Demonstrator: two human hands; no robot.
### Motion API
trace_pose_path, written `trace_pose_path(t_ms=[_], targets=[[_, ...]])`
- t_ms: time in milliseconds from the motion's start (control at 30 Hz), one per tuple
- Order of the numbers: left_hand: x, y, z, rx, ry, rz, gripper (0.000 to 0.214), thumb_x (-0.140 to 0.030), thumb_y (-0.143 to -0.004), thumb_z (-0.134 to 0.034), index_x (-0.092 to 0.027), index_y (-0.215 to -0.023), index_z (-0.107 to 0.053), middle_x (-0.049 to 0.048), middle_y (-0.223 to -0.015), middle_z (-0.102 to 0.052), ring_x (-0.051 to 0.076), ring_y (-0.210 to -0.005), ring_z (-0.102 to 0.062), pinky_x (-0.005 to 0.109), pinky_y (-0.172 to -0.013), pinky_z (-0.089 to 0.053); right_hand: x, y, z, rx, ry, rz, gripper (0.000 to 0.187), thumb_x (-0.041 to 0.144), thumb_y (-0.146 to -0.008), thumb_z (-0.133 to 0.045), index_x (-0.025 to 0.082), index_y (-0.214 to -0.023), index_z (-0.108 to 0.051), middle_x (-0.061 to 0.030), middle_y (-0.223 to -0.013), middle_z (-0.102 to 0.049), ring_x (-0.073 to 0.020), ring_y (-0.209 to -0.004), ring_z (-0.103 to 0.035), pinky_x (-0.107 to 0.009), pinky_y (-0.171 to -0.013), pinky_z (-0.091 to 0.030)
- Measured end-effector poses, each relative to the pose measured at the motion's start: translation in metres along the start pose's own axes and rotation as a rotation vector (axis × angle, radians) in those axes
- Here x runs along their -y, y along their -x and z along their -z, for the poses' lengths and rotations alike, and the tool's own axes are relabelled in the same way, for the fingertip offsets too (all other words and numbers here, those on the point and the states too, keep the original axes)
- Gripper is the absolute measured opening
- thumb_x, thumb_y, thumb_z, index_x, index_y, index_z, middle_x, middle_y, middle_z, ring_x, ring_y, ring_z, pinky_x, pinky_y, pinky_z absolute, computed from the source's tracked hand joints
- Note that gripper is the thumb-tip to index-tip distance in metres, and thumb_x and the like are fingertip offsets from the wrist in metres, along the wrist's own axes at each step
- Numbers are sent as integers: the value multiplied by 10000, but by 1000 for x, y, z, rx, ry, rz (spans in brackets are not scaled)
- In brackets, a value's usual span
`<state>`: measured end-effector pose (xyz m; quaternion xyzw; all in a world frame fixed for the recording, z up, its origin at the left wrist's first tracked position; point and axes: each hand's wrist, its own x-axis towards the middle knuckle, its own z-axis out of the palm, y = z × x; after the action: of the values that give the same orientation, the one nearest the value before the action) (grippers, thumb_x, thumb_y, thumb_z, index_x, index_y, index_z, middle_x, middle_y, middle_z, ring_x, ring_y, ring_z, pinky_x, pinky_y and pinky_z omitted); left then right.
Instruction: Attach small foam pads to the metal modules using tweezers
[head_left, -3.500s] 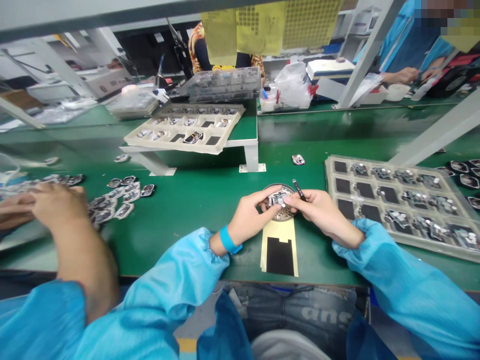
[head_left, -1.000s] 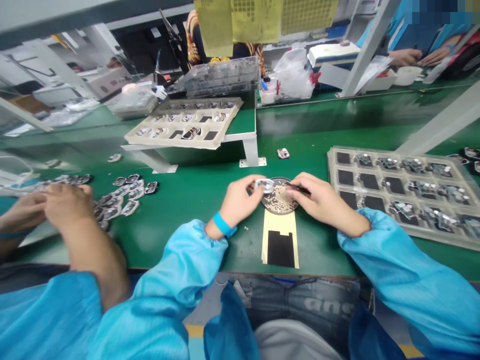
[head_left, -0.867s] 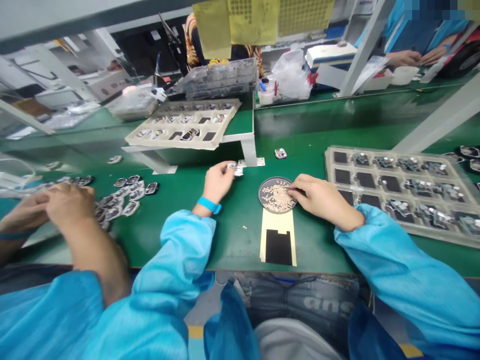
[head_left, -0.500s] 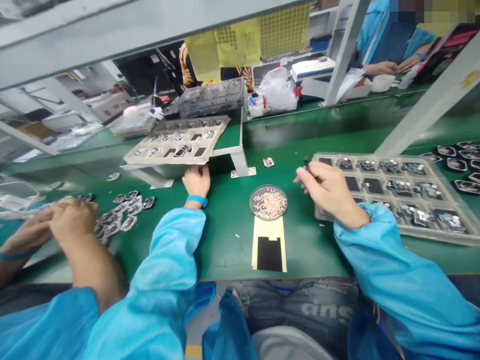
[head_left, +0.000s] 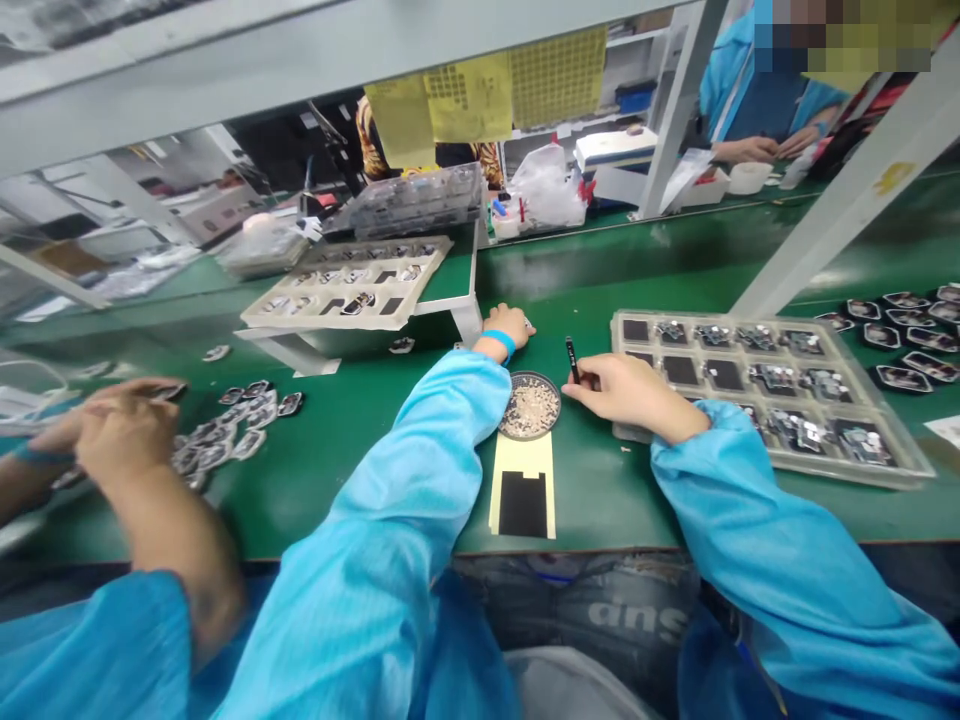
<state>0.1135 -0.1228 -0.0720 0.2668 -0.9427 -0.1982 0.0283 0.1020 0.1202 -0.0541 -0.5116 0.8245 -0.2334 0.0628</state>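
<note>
My left hand (head_left: 508, 325) reaches out just beyond the round dish (head_left: 556, 408). Its fingers close over a small pale-edged part (head_left: 529, 326), mostly hidden by them. My right hand (head_left: 611, 388) grips slim black tweezers (head_left: 572, 358) with pale lettering, their upper end pointing up and their tips hidden. The dish, full of tiny beige pieces, lies between my forearms. Below it is a yellow card (head_left: 523, 455) with a black patch (head_left: 523, 505). A dark, pale-edged part (head_left: 402, 345) sits under the front of the raised stand.
A compartment tray (head_left: 926, 468) with small electronic assemblies lies right. Another tray (head_left: 401, 322) rests on the raised stand (head_left: 466, 318). Several dark-framed parts (head_left: 904, 378) lie far right. On the left, a co-worker's hands (head_left: 124, 430) work beside a pile of parts (head_left: 225, 435).
My left hand has moved right from under the stand's edge to the small part behind the dish; a dark part now shows where it was. My right hand has moved slightly left and down, turning the tweezers.
</note>
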Motion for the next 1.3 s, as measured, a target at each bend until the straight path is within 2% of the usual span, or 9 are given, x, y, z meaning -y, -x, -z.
trace_pose_path(t_ms=[100,200,300,400,500,633,867,1167,1300], targets=[[0,-7,5,-22,68,5,348,-261,-863,-754,-4,-1078,-662,337,-1343,-541,449,-1332,-486,532,-1114,-366,-1,-1,1,-14,-34,12,304,468,-916,-644,203,-772,-685,-27,-736,-672,-139,-634,-554,-275,-570,-305],[-2,9,14,-64,197,-42,392,-397,-965,-647,-34,-1113,-634,273,-1256,-621,342,-1232,-600,412,-1034,-446,5,-1,2,-59,-230,15,314,491,-918,-644,198,-841,-725,-37,-786,-694,-156,-706,-596,-283,-636,-403],[0,45,26,7,543,-90,403,-482,-1018,-524,-104,-1121,-615,154,-1099,-694,187,-918,-706,265,-715,-488,20,4,3,-64,-513,-7,350,526,-851,-728,185,-927,-751,-47,-853,-723,-167,-759,-639,-295,-683,-481],[15,97,33,153,1180,-72,394,-385,-835,-780,-141,-1074,-585,70,-945,-687,106,-692,-643,208,-548,-379,38,12,-2,30,-609,15,404,555,-776,-800,172,-897,-757,-52,-851,-732,-155,-710,-626,-287,-650,-494],[38,146,28,237,1428,42,517,-304,-664,-908,-170,-1027,-564,-24,-755,-618,59,-576,-543,188,-548,-383,49,19,-15,115,-577,72,366,531,-786,-807,180,-878,-767,-23,-768,-713,-116,-612,-566,-261,-597,-462],[59,176,15,304,1379,29,496,-337,-697,-905,-153,-1058,-618,-11,-720,-617,69,-564,-545,184,-519,-378,53,24,-32,120,-447,141,298,494,-835,-785,202,-887,-777,9,-700,-678,-84,-562,-518,-241,-602,-442],[60,179,14,431,1340,-82,496,-368,-805,-819,-118,-1217,-704,72,-895,-695,75,-645,-558,169,-469,-334,51,24,-37,143,-433,122,294,485,-821,-804,201,-889,-772,27,-679,-657,-61,-535,-485,-213,-522,-378],[56,187,4,118,978,-212,290,-195,-861,-677,-126,-1124,-778,81,-1029,-767,125,-736,-641,222,-654,-498,53,26,-29,142,-527,94,202,404,-823,-818,214,-855,-757,21,-699,-676,-71,-530,-513,-225,-487,-392],[58,188,1,96,882,-226,333,-206,-878,-648,-160,-1183,-776,43,-901,-759,119,-643,-589,227,-588,-452,56,30,-12,-126,-691,105,146,347,-822,-827,253,-886,-735,-18,-857,-739,-169,-724,-685,-305,-619,-543]])
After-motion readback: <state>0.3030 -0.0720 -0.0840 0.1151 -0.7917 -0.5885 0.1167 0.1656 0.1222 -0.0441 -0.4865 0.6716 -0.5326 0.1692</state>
